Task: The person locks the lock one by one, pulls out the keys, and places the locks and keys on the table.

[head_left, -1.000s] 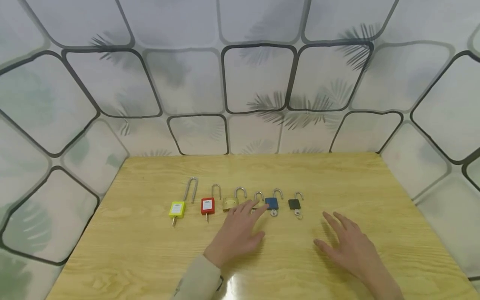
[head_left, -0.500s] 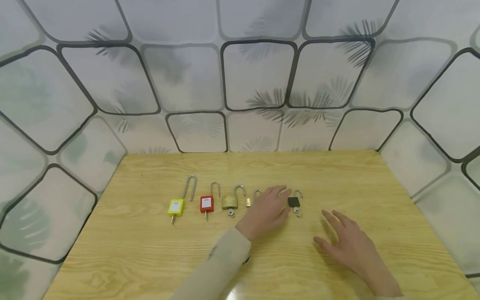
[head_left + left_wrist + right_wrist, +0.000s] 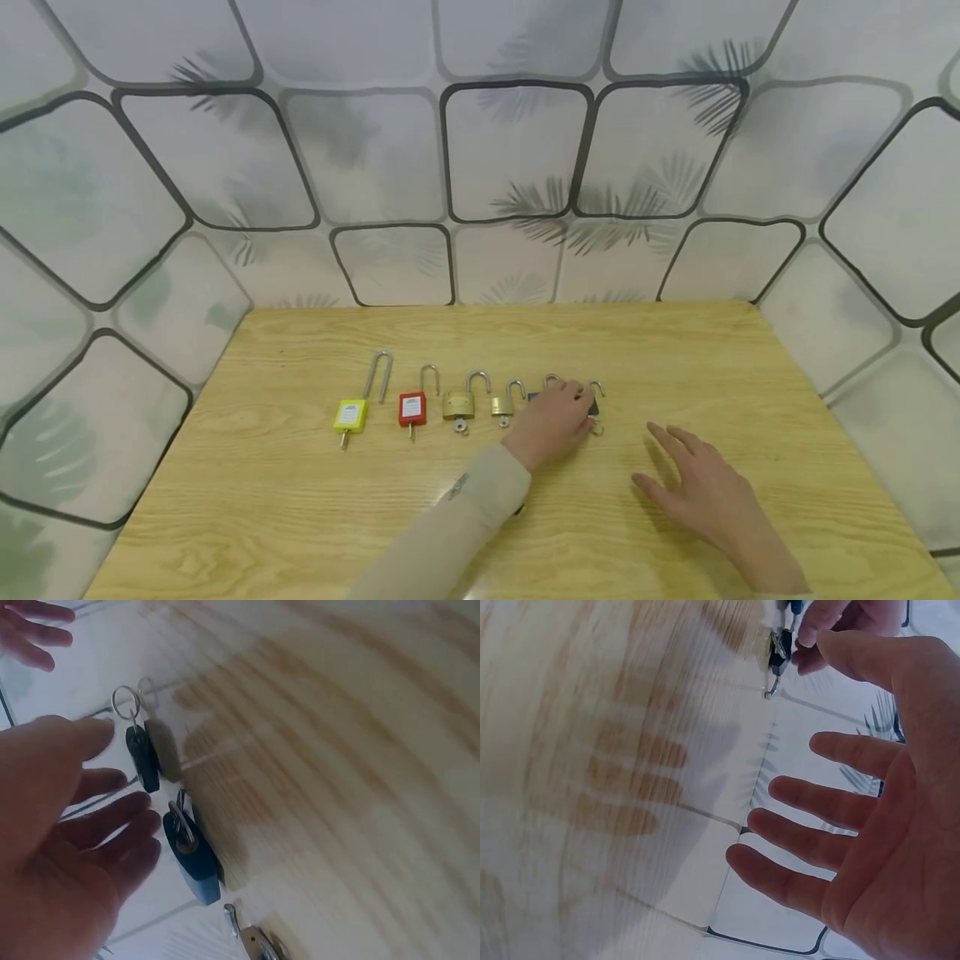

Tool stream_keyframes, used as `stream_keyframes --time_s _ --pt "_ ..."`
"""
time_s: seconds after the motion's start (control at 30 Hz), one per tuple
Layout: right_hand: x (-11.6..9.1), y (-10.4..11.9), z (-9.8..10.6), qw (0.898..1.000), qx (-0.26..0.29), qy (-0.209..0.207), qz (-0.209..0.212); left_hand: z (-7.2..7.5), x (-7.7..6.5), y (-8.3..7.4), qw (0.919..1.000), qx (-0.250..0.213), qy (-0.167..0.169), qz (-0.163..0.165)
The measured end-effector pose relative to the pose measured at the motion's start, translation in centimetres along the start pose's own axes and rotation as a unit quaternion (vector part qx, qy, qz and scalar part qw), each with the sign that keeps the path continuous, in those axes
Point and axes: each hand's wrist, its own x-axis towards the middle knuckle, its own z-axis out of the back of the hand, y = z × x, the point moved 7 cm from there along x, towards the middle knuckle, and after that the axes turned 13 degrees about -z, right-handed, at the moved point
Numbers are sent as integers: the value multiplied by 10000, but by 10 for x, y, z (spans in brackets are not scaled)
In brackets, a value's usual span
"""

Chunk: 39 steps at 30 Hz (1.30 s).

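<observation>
A row of padlocks with raised shackles lies on the wooden table [image 3: 285, 500]. My left hand [image 3: 553, 423] hovers at the row's right end, over the blue padlock [image 3: 533, 397] and the black padlock [image 3: 594, 408], partly hiding both. In the left wrist view, its fingers are loosely bent beside the black padlock [image 3: 142, 757] and the blue padlock [image 3: 193, 859], with nothing held. Left of it lie a small brass padlock [image 3: 502, 407] and a larger brass padlock [image 3: 458, 405]. To the right, my right hand [image 3: 708, 492] is held above the table, fingers spread and holding nothing.
A red padlock [image 3: 412, 408] and a yellow padlock [image 3: 350, 415] with a long shackle lie at the row's left end, keys in them. Patterned fabric walls [image 3: 517, 158] rise behind and beside the table.
My left hand has moved right along the row, from the brass padlocks past the blue one to the black one. The right hand stays almost still, and the padlocks lie as before.
</observation>
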Motion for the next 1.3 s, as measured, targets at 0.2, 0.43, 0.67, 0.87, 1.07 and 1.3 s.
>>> stream_keyframes --time_s 0.2,0.43,0.67,0.87,1.07,1.3 --pt "0 -1 -1 10000 -21 46 -10 -8 3 -3 9985 322 378 225" --pt "2 -5 -2 9995 -65 257 -172 -2 7 -7 9988 440 147 178" --pt "5 -6 -2 9997 -43 238 -86 -1 7 -7 9977 506 15 454" --pt "2 -7 -6 9994 -105 327 -74 -11 4 -10 9957 390 227 808" --pt "1 -9 -8 9991 -166 385 -110 -8 3 -15 9933 606 208 958" --pt "4 -8 -6 9991 -141 387 -93 -3 5 -9 9919 -76 327 1226"
